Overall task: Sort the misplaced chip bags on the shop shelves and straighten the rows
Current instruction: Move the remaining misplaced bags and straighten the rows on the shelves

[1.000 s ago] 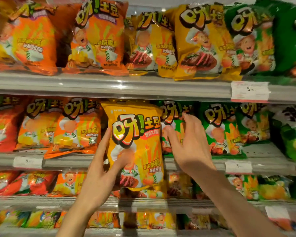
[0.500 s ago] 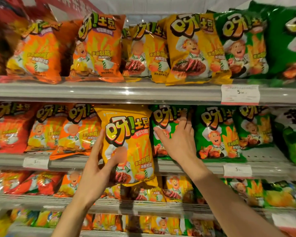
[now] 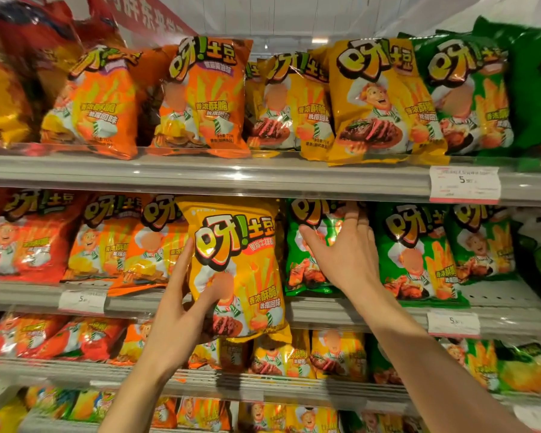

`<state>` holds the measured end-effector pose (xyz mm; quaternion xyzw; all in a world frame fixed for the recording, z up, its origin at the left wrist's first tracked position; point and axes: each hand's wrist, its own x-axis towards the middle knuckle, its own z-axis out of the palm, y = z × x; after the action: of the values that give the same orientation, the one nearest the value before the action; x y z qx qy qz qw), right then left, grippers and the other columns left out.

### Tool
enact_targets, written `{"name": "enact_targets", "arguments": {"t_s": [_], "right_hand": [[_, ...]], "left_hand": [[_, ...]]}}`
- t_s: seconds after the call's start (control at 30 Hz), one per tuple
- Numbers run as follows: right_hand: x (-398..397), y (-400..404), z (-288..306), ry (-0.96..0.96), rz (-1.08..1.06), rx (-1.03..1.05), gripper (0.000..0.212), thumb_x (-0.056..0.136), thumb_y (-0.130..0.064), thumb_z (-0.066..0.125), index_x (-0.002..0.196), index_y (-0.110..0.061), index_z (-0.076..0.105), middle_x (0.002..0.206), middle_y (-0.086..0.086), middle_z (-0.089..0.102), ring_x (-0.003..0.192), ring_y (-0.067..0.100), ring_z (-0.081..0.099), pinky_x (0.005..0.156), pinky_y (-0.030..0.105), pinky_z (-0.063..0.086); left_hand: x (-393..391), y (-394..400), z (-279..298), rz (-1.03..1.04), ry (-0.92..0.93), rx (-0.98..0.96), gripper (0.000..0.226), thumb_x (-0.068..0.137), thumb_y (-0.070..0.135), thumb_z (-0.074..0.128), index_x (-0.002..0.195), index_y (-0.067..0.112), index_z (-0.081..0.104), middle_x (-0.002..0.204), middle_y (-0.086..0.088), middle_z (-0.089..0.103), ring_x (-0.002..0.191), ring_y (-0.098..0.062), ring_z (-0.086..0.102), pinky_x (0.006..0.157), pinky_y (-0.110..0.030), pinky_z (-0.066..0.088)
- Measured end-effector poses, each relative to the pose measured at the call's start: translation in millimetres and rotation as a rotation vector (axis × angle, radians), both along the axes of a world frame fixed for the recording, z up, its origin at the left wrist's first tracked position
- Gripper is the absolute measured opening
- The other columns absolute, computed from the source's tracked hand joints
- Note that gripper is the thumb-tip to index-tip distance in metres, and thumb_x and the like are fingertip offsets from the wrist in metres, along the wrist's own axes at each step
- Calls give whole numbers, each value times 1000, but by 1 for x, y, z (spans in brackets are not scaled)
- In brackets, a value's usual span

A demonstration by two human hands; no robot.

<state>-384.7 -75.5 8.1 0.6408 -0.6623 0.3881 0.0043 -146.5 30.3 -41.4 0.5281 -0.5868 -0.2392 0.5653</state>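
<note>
My left hand (image 3: 181, 310) holds a yellow chip bag (image 3: 241, 264) upright in front of the middle shelf, between the orange bags (image 3: 132, 245) on the left and the green bags (image 3: 419, 251) on the right. My right hand (image 3: 341, 254) lies flat, fingers spread, against the front of a green chip bag (image 3: 306, 270) standing on that shelf just right of the yellow one. More yellow bags (image 3: 372, 101) of the same kind stand on the top shelf, beside orange bags (image 3: 206, 95) and green bags (image 3: 469, 92).
The middle shelf rail (image 3: 325, 314) and top shelf rail (image 3: 231, 176) carry white price tags (image 3: 464, 184). A lower shelf (image 3: 263, 385) holds red, orange, yellow and green bags. Red bags (image 3: 22, 239) fill the left end of the middle shelf.
The view has tilted upward, so the shelves sit lower in frame. My right hand has moved from beside the yellow bag onto the green bag's front. My left hand keeps holding the yellow bag.
</note>
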Motion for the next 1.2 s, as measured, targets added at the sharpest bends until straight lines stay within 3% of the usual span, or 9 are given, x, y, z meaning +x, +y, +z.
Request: {"name": "enact_targets", "arguments": {"t_s": [0.27, 0.57, 0.67, 0.9, 1.03, 1.2], "right_hand": [[-7, 21, -6, 23, 14, -59, 93, 84, -74, 53, 148, -12, 26, 142, 15, 43, 130, 34, 43, 98, 47, 47], [-37, 53, -10, 40, 49, -101, 98, 86, -72, 51, 158, -26, 3, 161, 7, 25, 148, 28, 25, 116, 46, 32], [-51, 61, -13, 41, 54, -110, 99, 86, -72, 51, 158, -30, -1, 162, 5, 23, 148, 27, 24, 116, 49, 31], [-92, 76, -23, 47, -11, -118, 98, 85, -70, 52, 158, -30, -1, 162, 8, 24, 148, 29, 23, 115, 54, 32], [-117, 80, -26, 35, -56, -125, 98, 85, -69, 54, 158, -29, 2, 160, 9, 25, 146, 30, 26, 113, 55, 33], [-139, 80, -31, 16, -82, -134, 98, 85, -70, 52, 158, -28, 2, 160, 9, 26, 145, 31, 27, 112, 57, 34]], "left_hand": [[2, -2, -1, -21, -1, 4, 79, 80, 66, 59, 147, 67, 17, 141, 59, 15, 122, 40, 13, 110, -31, 23], [-8, -5, -2, -56, -12, -7, 83, 76, 72, 56, 147, 66, 14, 146, 56, 12, 130, 35, 9, 115, -34, 20], [-16, -9, -2, -70, -42, -26, 78, 83, 65, 56, 148, 65, 13, 146, 56, 11, 130, 35, 9, 111, -28, 21], [-54, -20, 0, -136, -53, -48, 72, 95, 53, 57, 151, 60, 12, 147, 56, 12, 136, 30, 9, 113, -25, 18], [-78, -33, 3, -98, -79, -74, 80, 87, 71, 51, 154, 56, 9, 146, 56, 9, 138, 27, 6, 116, -25, 15], [-107, -53, 7, -48, -127, -90, 80, 89, 71, 41, 157, 49, 5, 146, 50, 5, 146, 11, 7, 118, -29, 13]]}}
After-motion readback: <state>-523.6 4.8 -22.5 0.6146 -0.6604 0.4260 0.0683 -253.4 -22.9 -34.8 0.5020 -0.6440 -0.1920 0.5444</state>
